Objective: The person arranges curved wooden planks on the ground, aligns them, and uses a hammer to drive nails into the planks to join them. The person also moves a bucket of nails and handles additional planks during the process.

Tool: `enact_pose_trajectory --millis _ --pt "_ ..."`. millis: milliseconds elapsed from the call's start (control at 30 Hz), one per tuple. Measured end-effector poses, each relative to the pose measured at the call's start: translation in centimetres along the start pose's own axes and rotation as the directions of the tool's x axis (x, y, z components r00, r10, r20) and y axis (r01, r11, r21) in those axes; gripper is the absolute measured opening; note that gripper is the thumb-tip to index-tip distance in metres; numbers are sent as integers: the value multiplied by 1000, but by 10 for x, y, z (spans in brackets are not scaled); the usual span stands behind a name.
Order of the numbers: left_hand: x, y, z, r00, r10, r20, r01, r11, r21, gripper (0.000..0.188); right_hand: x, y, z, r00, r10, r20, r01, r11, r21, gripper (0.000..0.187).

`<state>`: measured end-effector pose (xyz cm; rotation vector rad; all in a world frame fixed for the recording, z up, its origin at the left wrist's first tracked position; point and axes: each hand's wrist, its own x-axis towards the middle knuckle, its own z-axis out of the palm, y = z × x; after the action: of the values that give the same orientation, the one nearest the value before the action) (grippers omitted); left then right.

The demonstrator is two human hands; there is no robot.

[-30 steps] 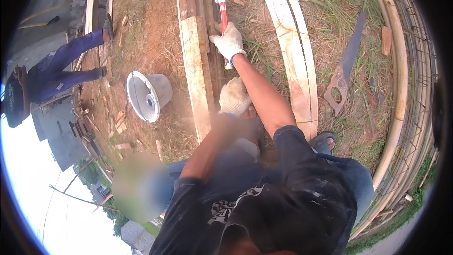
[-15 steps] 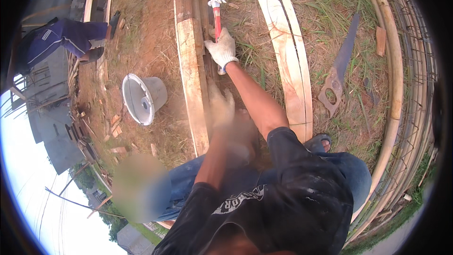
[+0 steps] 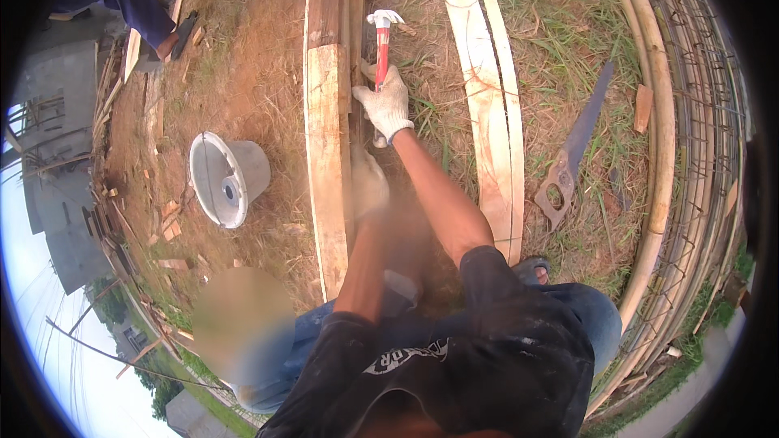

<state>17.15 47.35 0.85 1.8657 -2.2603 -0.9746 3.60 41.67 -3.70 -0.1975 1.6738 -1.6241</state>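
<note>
We see our right hand [image 3: 387,105], in a pale knitted glove, near the upper middle of the frame, closed around a hammer [image 3: 382,53] with a red and white handle; its claw head points toward the top edge, and the butt shows just below the glove. Our left hand [image 3: 370,184], also gloved, is lower and slightly left of it, close beside the long timber [image 3: 327,146] that runs down the centre; a smear blurs that area, so we cannot tell how wide its grip is or whether it holds anything. The timber is pale along its lower length and dark brown toward the top edge, with narrower dark boards along its right side. Right of our hands, two pale planks [image 3: 479,89] lie side by side on the grass. Farther right we have a handsaw [image 3: 578,142], blade toward the upper right, with a small reddish wood block [image 3: 643,109] near its tip. Bamboo poles [image 3: 662,138] and wired steel bars [image 3: 707,89] curve along the right rim. A white bucket [image 3: 253,169] sits left of the timber, wood scraps [image 3: 170,221] lie beyond it, and a co-worker's blue-trousered legs [image 3: 142,8] show at the upper left.
</note>
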Motion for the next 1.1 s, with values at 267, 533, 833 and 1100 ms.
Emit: enact_pose_trajectory --millis 267,533,833,1100 --pt "26 -40 33 839 357 -410 -293 932 212 45 5 1 -1 998 -56 5 56 998 -41 53" --pt "52 -70 57 863 233 -448 -203 973 114 46 -4 -7 -14 998 67 -21 -58 955 292 36" --pt "84 -131 65 965 117 -235 -199 910 -365 39 -53 3 -14 871 243 427 -471 658 587 25" --pt "84 -98 101 1000 -27 -6 3 319 -948 44 -36 -5 -35 884 255 391 -450 690 567 27"
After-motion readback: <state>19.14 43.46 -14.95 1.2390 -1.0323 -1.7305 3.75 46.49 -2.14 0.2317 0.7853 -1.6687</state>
